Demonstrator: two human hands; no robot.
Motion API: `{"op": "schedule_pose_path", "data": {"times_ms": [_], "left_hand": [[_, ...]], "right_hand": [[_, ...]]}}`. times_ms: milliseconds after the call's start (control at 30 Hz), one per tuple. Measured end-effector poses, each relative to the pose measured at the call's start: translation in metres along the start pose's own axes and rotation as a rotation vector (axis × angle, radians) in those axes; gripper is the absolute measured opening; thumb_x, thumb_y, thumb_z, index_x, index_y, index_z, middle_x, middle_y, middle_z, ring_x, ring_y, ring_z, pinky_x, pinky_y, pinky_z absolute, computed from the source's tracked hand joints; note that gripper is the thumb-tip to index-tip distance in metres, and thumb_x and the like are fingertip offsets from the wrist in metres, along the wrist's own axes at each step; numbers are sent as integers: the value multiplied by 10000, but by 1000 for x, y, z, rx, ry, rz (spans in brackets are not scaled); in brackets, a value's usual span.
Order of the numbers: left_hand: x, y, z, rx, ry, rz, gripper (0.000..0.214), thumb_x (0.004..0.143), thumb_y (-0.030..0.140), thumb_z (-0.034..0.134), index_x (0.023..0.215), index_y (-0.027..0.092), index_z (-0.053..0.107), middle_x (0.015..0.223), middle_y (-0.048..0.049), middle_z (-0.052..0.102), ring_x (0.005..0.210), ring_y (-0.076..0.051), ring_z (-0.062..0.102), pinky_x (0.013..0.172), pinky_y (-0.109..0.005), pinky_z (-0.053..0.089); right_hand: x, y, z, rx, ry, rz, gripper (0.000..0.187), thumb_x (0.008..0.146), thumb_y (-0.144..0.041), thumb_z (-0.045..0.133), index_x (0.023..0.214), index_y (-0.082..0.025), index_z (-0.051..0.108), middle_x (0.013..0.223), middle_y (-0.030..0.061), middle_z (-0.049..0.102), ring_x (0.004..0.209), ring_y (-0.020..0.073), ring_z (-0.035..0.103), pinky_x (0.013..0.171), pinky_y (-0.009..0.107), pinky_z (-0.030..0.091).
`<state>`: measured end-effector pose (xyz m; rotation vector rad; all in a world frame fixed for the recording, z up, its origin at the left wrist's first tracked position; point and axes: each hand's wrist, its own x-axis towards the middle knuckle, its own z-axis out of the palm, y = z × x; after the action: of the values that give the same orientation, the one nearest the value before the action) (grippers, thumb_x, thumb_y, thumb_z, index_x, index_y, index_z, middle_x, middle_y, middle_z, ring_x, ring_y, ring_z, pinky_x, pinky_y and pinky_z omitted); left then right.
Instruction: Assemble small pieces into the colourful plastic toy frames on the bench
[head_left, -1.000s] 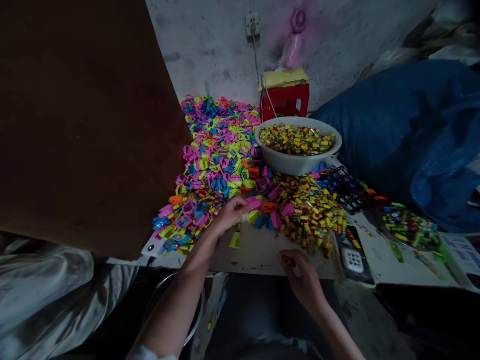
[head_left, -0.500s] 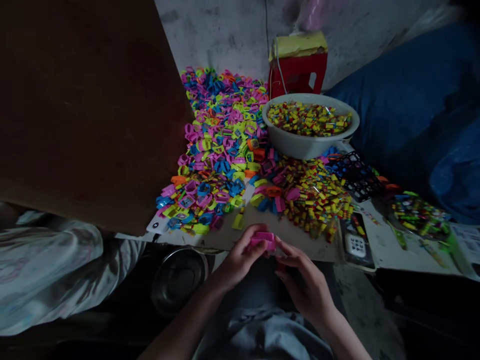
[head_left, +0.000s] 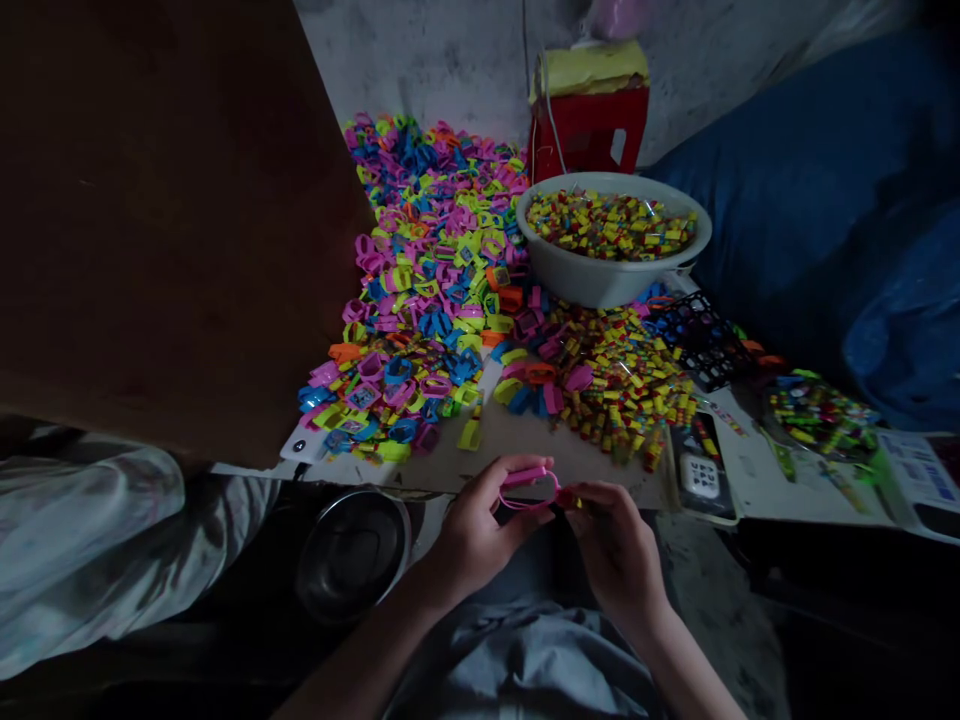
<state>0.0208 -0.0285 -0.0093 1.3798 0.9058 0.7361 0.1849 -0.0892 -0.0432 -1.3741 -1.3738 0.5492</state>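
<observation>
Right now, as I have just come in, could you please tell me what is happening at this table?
A person holds a pink band in the left hand, at the near edge of the table. The right hand pinches a small red and yellow piece close beside it. Beyond the hands lie a pile of colourful bands and a heap of yellow and red pieces. A bowl of similar pieces stands behind that heap.

tiny red-and-yellow bit (head_left: pixel 571 499) too small to make out in the right hand (head_left: pixel 621 548), pink band (head_left: pixel 525 477) half covered by the left hand (head_left: pixel 480 528), pink thing (head_left: pixel 621 18) chopped by the top edge (no clue what), blue plastic (head_left: pixel 780 150) running off the right
</observation>
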Motion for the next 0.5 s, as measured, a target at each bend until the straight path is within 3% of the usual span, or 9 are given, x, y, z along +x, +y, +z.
{"op": "schedule_pose_path", "data": {"times_ms": [233, 367, 500], "left_hand": [[0, -1, 0, 13, 1, -23, 433, 823, 359, 732, 1197, 202, 580, 1299, -97, 641, 1162, -195, 630, 1003, -291, 490], [-2, 0, 1, -20, 26, -74, 443, 803, 358, 750, 1182, 188, 596, 1285, -106, 653, 1158, -201, 636, 1002, -290, 491], [2, -9, 0, -167, 57, -210, 564, 760, 430, 777, 1214, 164, 577, 1221, -123, 688, 1103, -211, 666, 977, -302, 506]], "right_hand": [[3, -1, -1, -125, 23, -159, 170, 924, -120, 510, 1052, -229, 534, 986, 45, 667, 871, 144, 672, 758, 252, 537], [7, -3, -5, -182, -104, -168, 124, 948, -120, 460, 1006, -221, 504, 911, 35, 644, 788, 138, 635, 690, 237, 500], [13, -5, -10, -427, -244, -238, 91, 965, -224, 487, 1047, -208, 523, 883, 51, 634, 768, 190, 599, 696, 299, 455]]}}
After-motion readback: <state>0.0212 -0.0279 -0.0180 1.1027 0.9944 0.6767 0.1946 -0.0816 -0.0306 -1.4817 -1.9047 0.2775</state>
